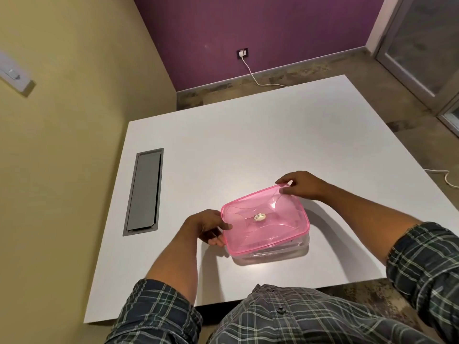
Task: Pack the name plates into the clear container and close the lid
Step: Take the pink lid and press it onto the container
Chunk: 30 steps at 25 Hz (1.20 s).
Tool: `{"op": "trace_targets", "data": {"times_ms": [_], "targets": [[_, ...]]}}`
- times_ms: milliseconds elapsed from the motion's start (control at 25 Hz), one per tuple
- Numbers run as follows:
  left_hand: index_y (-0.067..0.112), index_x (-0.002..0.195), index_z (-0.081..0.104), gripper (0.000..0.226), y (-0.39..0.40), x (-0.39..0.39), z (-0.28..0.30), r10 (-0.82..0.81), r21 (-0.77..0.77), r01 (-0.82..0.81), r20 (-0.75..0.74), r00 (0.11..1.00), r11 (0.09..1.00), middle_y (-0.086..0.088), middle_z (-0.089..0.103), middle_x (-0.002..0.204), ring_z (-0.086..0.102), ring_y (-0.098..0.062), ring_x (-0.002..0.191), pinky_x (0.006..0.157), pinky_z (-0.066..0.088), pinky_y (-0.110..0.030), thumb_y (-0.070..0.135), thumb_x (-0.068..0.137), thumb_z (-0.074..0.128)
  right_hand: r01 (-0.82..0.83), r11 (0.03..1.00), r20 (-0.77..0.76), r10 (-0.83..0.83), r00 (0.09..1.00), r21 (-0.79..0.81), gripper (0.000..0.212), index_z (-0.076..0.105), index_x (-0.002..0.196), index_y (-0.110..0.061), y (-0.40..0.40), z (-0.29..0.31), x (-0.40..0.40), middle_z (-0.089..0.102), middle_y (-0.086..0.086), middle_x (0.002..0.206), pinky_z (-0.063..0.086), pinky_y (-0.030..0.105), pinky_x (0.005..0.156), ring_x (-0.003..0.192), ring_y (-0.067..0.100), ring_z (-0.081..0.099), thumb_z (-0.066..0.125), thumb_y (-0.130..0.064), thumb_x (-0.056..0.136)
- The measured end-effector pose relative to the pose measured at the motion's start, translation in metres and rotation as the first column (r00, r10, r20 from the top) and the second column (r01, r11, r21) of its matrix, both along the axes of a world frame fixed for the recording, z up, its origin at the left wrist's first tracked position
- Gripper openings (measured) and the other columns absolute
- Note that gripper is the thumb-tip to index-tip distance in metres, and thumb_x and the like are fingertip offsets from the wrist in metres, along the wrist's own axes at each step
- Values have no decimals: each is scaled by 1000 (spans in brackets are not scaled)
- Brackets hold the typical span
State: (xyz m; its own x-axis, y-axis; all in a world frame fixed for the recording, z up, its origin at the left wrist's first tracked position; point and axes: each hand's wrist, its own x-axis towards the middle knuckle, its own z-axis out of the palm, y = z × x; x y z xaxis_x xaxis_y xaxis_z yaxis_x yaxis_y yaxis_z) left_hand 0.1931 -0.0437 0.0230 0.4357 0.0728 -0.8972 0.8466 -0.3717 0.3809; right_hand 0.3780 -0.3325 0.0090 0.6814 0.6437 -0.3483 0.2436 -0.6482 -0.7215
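A: Since the pink lid (265,218) already sits on the clear box (278,254), how much is left?

B: Not much, I judge. It covers the whole opening, but its near edge looks a little raised above the box rim, so it may not be pressed home all round. I cannot tell whether it has snapped shut.

A: And the plates?

B: Something dark and flat shows faintly through the near wall of the box, which could be them; it is too blurred to say. None lie loose on the bench (248,145), so packing looks done.

A: Where are the hands?

B: Well apart, one at each end. The left hand (211,227) grips the left end, thumb on top of the lid, fingers curled under the rim. The right hand (301,184) pinches the far right corner of the lid.

A: Where does the box stand?

B: Near the front edge of the bench, right of centre, just ahead of the person's checked shirt (298,316).

A: Anything else about?

B: A grey cable hatch (144,192) set in the bench to the left, well clear of the box. Beyond the far edge, a white cable (253,75) runs down from a wall socket.
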Motion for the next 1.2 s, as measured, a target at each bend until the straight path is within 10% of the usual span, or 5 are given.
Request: {"op": "trace_targets", "data": {"times_ms": [360, 640, 920, 1200], "targets": [[9, 113, 61, 32, -5, 9, -2, -134, 141, 133, -2, 991, 981, -14, 75, 68, 73, -21, 55, 48, 54, -23, 23, 87, 74, -57, 992, 213, 81, 974, -115, 39, 69, 111, -36, -10, -4, -14, 66, -19, 106, 47, 27, 75, 81, -1, 57, 74, -55, 78], [-9, 116, 64, 42, -9, 17, -5, -205, 215, 191, 41, 978, 958, -14, 71, 66, 69, -16, 48, 49, 59, -26, 17, 85, 78, -22, 982, 212, 61, 975, -185, 35, 71, 113, -20, -13, -12, -15, 66, -2, 109, 45, 30, 79, 88, 12, 57, 74, -40, 85], [13, 124, 50, 65, -15, 16, 5, -225, 254, 161, 246, 943, 954, -16, 64, 106, 73, -35, 69, 62, 63, -42, 3, 70, 86, 67, 984, 25, -64, 998, -168, 26, 78, 98, -15, -9, -16, -4, 72, -3, 83, 47, 23, 65, 78, 14, 66, 84, -28, 77], [5, 156, 2, 153, -24, 20, 2, -761, 598, 636, -67, 645, 487, -14, 58, 129, 60, -32, 116, 86, 52, -35, 56, 46, 94, 92, 980, -125, -115, 985, -174, 27, 81, 90, -11, -5, -16, 11, 74, 1, 67, 48, 14, 49, 50, 5, 65, 91, -23, 68]]}}
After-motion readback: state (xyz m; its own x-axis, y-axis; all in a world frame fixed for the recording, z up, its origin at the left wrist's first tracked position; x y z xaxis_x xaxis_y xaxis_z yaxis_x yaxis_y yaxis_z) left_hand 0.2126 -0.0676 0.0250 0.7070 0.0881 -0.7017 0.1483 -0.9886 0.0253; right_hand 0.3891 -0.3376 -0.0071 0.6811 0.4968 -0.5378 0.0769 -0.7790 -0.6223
